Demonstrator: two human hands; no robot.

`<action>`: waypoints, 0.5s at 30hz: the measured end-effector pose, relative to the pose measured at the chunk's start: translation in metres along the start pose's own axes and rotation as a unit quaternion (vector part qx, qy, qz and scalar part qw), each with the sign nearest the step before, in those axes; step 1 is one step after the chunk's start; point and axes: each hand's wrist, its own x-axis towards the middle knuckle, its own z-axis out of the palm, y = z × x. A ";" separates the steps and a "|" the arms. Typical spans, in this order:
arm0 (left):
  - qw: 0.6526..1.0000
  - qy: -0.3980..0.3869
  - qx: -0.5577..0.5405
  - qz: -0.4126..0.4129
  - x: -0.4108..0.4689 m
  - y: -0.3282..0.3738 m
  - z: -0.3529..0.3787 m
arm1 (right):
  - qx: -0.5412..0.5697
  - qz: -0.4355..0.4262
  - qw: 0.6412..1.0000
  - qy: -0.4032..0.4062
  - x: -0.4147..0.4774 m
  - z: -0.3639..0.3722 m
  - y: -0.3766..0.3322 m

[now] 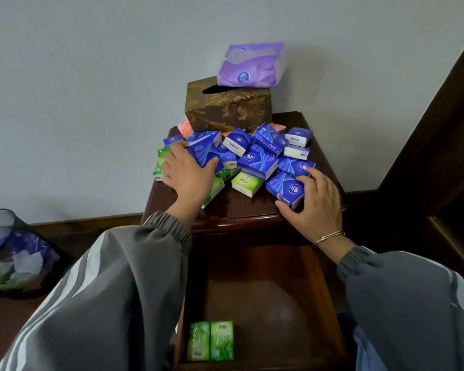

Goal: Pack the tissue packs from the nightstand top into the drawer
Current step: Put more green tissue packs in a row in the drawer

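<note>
Two green plastic tissue packs (210, 340) lie in the dark wooden drawer (268, 285), its left wall hidden by a grey sleeve (113, 290). Above the drawer, left hand (189, 175) grips a blue pack (202, 153), and right hand (318, 207) grips another blue pack (285, 188).

Left hand (190, 175), right hand (316, 207) — both curled, gripping

Gold-patterned tissue box (227, 108) against pale wall (91, 76) | black mesh wastebasket (14, 253) low at left, blue, white and green scraps inside

Home bedroom; wooden nightstand (225, 210)
</note>
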 end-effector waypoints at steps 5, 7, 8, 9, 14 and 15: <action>0.967 -0.046 -0.231 0.100 -0.026 -0.004 -0.015 | 0.085 0.010 0.996 0.027 -0.003 -0.013 0.000; 0.944 -0.079 -0.311 0.079 -0.040 -0.005 -0.021 | 0.138 0.039 0.988 0.059 -0.010 -0.023 -0.005; 0.937 -0.098 -0.331 0.057 -0.048 -0.007 -0.021 | 0.174 0.046 0.980 0.081 -0.015 -0.029 -0.012; 0.929 -0.125 -0.346 0.024 -0.056 -0.008 -0.019 | 0.217 0.047 0.970 0.097 -0.020 -0.035 -0.022; 0.815 -0.312 -0.456 -0.176 -0.099 -0.001 -0.012 | 0.278 0.000 0.959 0.057 -0.034 -0.059 -0.083; 0.771 -0.333 -0.500 -0.211 -0.104 0.000 -0.014 | 0.262 0.011 0.965 0.031 -0.035 -0.061 -0.092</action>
